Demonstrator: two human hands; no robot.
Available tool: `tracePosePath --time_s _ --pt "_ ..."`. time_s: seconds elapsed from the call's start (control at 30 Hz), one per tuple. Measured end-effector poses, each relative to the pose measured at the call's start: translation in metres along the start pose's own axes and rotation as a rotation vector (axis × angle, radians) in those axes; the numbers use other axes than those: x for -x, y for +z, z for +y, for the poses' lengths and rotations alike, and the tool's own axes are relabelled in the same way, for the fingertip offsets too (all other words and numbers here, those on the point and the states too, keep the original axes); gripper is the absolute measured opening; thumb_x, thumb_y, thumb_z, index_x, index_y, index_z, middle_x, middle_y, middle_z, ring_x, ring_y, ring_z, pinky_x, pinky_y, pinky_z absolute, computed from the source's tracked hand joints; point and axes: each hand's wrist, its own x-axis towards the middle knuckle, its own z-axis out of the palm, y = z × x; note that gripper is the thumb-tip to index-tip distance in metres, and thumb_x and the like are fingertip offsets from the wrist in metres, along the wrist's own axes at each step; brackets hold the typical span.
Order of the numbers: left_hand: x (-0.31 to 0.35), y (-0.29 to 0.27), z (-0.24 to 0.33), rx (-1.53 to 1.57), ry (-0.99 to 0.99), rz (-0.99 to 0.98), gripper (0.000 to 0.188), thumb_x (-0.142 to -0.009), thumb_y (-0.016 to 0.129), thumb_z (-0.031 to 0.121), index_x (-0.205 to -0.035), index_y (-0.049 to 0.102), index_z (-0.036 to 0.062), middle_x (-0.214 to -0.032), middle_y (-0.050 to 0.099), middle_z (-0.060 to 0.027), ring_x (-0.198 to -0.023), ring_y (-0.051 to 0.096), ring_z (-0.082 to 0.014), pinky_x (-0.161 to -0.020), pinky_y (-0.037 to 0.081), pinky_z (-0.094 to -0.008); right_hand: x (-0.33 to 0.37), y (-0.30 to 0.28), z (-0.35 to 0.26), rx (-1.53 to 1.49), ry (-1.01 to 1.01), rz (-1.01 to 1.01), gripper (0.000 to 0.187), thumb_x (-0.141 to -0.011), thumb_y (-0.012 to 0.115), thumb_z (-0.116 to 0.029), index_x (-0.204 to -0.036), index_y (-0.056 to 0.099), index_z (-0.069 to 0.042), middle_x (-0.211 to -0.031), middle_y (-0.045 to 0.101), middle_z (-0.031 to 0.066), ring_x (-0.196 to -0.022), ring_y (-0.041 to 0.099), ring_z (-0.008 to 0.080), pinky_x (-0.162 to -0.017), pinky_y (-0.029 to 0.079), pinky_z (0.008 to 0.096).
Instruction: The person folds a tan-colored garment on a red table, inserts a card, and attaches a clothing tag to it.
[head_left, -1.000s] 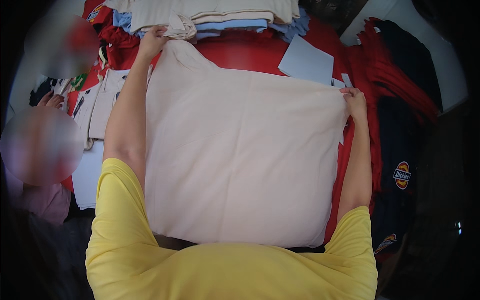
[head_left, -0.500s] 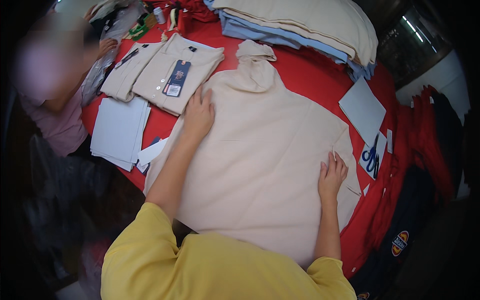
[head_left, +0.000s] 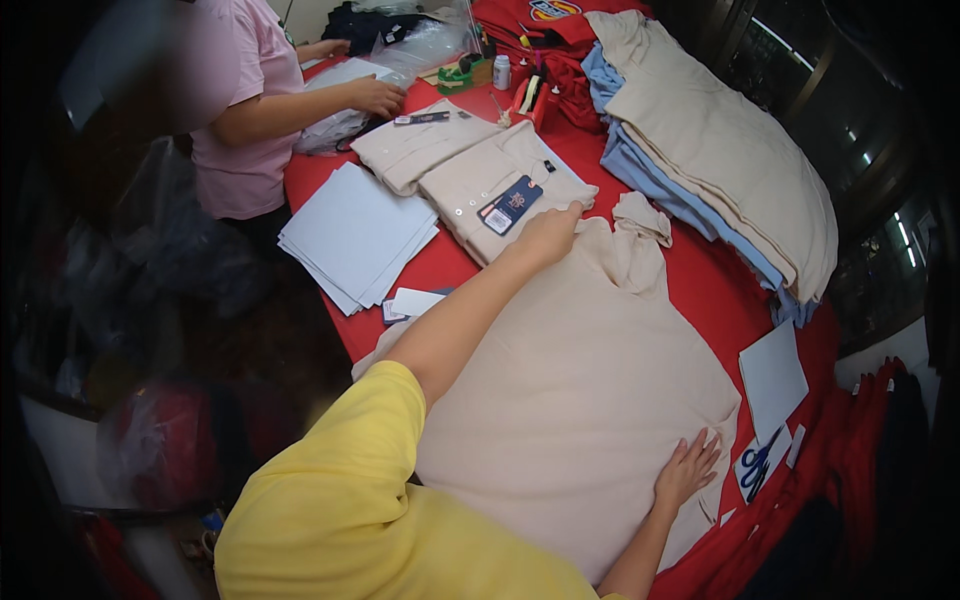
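Note:
A cream shirt [head_left: 570,400] lies spread over the red-covered table in front of me, its far end bunched near a crumpled sleeve or cuff. My left hand [head_left: 548,236] reaches across it to the near right edge of a folded cream shirt [head_left: 462,185] with a dark hang tag [head_left: 511,204]. The fingers of that hand are closed at this edge, and the hand hides part of what it grips. On the right side of the spread shirt, my right hand [head_left: 688,468] rests flat with its fingers apart.
Another folded shirt [head_left: 405,150] lies beyond. White sheets [head_left: 355,235] are stacked at the left; a white board [head_left: 773,380] and blue scissors [head_left: 757,465] lie right. A tall garment pile [head_left: 720,130] stands at the back. A co-worker in pink [head_left: 235,150] handles plastic bags.
My left hand has gone from lying on the spread shirt to the folded shirt's edge, and its fingers have closed. My right hand stays flat on the cloth. The view has swung left.

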Motion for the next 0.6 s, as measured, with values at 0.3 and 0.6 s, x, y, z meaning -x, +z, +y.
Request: tracePosePath --time_s 0.3,0.6 --pt "0.000 -0.025 -0.020 -0.446 0.285 0.286 0.015 -0.084 0.063 0.016 -0.093 0.059 0.0055 -0.091 0.062 -0.0114 -0.091 0.062 -0.0266 -0.075 0.051 -0.0390 -0.005 0.007 0.001 0.027 0.040 0.023 0.059 -0.098 0.045 -0.037 -0.150 0.028 -0.016 -0.157 0.020 0.0117 -0.144 0.017 0.0364 -0.113 0.014 0.0602" --pt "0.163 0.014 -0.014 -0.224 0.189 -0.043 0.049 -0.090 0.059 0.038 -0.131 0.056 0.0133 -0.141 0.047 -0.0099 -0.135 0.037 -0.0318 -0.111 0.026 -0.0509 0.076 -0.036 0.020 -0.127 -0.013 0.100 0.056 -0.090 0.059 -0.026 -0.142 0.044 -0.012 -0.156 0.025 0.0123 -0.145 0.016 0.0362 -0.114 0.008 0.0606"
